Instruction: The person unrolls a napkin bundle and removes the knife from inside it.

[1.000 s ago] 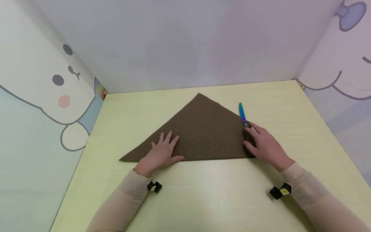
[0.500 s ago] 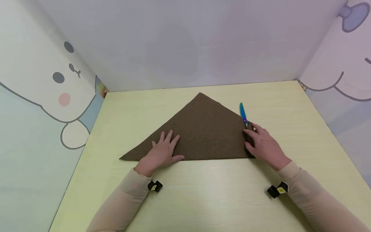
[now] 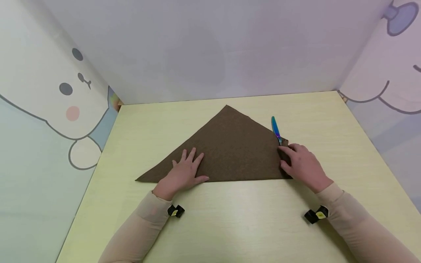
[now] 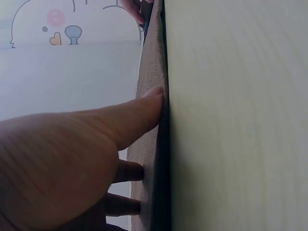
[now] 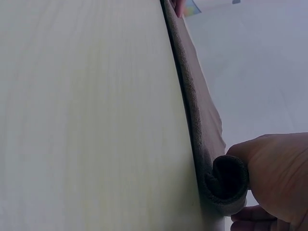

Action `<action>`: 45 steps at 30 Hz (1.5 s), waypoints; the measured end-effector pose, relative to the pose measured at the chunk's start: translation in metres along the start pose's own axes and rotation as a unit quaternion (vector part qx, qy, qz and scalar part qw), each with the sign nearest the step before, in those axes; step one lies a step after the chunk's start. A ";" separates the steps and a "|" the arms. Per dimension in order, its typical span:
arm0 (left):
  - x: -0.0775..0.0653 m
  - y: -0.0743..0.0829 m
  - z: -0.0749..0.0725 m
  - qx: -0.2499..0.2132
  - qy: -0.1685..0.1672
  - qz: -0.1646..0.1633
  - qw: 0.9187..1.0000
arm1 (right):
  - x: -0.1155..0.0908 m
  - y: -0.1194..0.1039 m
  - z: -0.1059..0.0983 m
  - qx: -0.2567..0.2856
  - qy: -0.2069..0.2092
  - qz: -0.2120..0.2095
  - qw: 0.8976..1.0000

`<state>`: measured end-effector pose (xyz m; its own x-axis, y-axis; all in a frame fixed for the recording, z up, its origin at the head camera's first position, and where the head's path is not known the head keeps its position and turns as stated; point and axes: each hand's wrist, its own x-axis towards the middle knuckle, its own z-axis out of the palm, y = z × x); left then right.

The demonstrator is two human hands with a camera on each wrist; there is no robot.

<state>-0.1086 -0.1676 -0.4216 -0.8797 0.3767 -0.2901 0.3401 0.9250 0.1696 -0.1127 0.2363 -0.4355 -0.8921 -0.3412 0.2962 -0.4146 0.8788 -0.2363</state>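
Note:
A brown cloth (image 3: 233, 146) lies folded in a triangle, its long edge toward the person. The right end of the cloth is turned into a roll, whose spiral end (image 5: 226, 180) shows in the right wrist view. From the roll's far end sticks out the shiny blue-purple blade of a table knife (image 3: 275, 128); the rest of it is hidden. My right hand (image 3: 302, 164) grips the roll, fingers curled over it. My left hand (image 3: 181, 175) rests with spread fingers on the cloth's left part, its thumb (image 4: 139, 113) along the near edge.
The pale wood-grain table (image 3: 230, 223) extends on every side of the cloth. A plain light wall (image 3: 213, 51) stands behind it, and side panels (image 3: 42, 153) with cartoon animals flank it. Both wrists wear small black cameras (image 3: 175, 211).
My right hand has shifted only slightly at the roll, and a bit more of the roll's far end shows beside the knife. My left hand stays in place.

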 end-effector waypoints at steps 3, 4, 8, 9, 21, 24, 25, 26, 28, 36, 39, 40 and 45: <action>0.000 -0.001 0.001 -0.001 0.002 0.002 1.000 | -0.001 0.003 -0.003 0.001 -0.020 0.022 1.000; 0.000 -0.001 0.001 -0.001 0.003 0.002 1.000 | -0.001 0.005 -0.004 0.001 -0.028 0.030 0.999; 0.000 -0.002 0.002 -0.003 0.004 0.000 1.000 | -0.002 0.009 -0.007 0.011 -0.053 0.054 0.997; 0.000 -0.001 0.002 -0.004 0.004 -0.001 1.000 | -0.002 0.010 -0.007 0.016 -0.058 0.058 0.997; -0.001 0.001 0.001 -0.007 -0.004 -0.004 1.000 | -0.009 0.020 -0.013 0.060 -0.082 0.094 0.990; -0.001 0.000 0.001 -0.005 -0.003 -0.003 1.000 | -0.010 0.020 -0.015 0.068 -0.078 0.097 0.990; -0.001 0.000 0.001 -0.004 -0.003 -0.003 1.000 | -0.010 0.020 -0.015 0.068 -0.076 0.097 0.990; -0.001 0.000 0.001 -0.002 -0.002 -0.002 1.000 | -0.010 0.020 -0.015 0.069 -0.073 0.098 0.990; -0.001 0.000 0.001 -0.001 -0.003 -0.001 1.000 | -0.011 0.020 -0.015 0.069 -0.065 0.097 0.991; -0.001 0.000 -0.001 0.001 -0.004 0.001 1.000 | -0.013 0.022 -0.013 0.076 -0.045 0.094 0.992; -0.002 0.000 -0.001 0.000 -0.002 0.001 1.000 | -0.012 0.021 -0.011 0.074 -0.033 0.078 0.994; -0.002 0.000 -0.001 0.000 -0.002 0.001 1.000 | -0.011 0.021 -0.010 0.073 -0.028 0.071 0.994; -0.001 0.000 0.000 0.004 0.000 0.002 1.000 | -0.006 0.019 -0.005 0.061 -0.006 0.036 0.997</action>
<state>-0.1079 -0.1681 -0.4213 -0.8786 0.3804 -0.2887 0.3461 0.9238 0.1637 -0.1145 0.2562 -0.4372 -0.9218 -0.2836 0.2643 -0.3682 0.8538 -0.3680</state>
